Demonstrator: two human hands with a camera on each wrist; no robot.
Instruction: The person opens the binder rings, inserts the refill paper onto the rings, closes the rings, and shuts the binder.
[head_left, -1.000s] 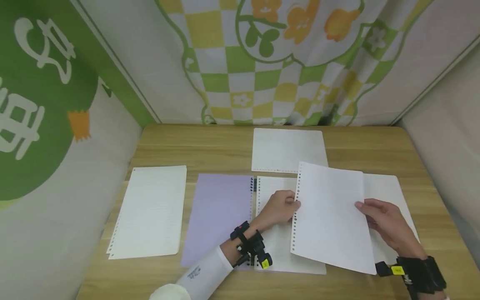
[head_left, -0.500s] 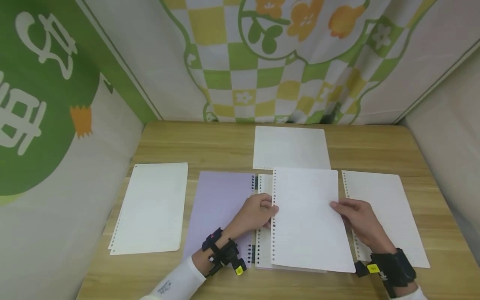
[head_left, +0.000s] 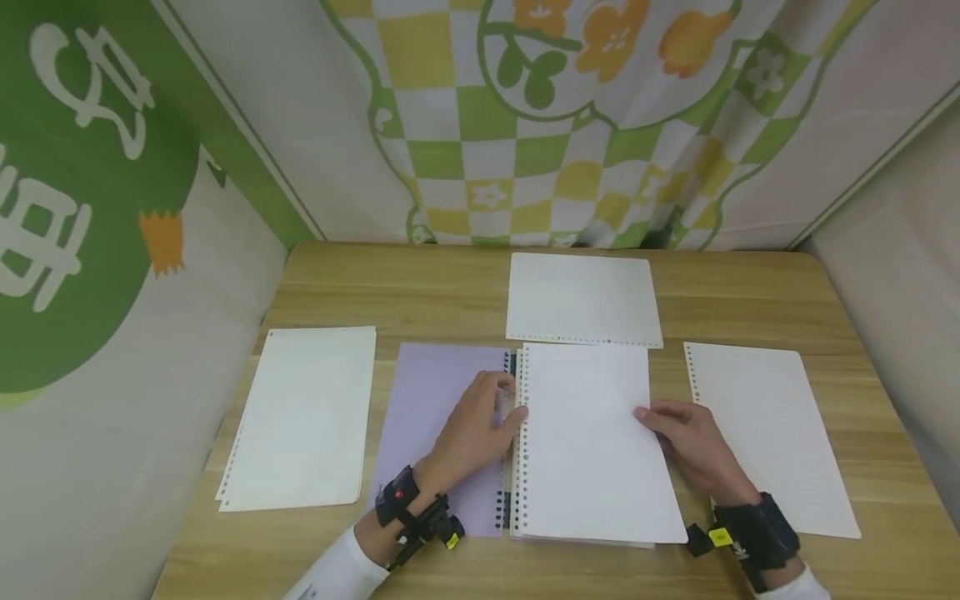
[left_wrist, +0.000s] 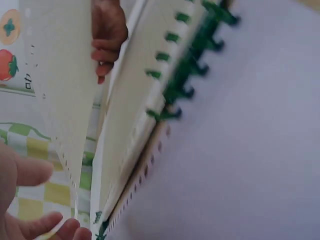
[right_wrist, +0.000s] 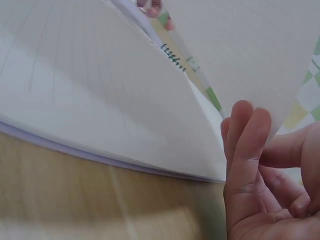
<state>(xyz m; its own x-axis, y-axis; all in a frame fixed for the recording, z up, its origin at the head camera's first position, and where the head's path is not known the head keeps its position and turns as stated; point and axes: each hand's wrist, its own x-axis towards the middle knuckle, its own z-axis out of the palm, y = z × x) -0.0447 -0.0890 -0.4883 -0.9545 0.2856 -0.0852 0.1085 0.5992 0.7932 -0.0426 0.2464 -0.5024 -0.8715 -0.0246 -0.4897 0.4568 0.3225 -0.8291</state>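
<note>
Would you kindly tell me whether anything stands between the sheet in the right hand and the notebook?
Only the fingers of the right hand, under the edge of the sheet; nothing else shows between it and the notebook.

Green rings (left_wrist: 186,75) blurred, left wrist view

A white rectangular paper sheet (head_left: 585,450), pinched by the right hand (head_left: 686,437), is raised over an open purple-covered notebook (head_left: 431,387) with green binding rings (left_wrist: 192,65). The left hand (head_left: 468,429) is at the sheet's holed left edge.
</note>
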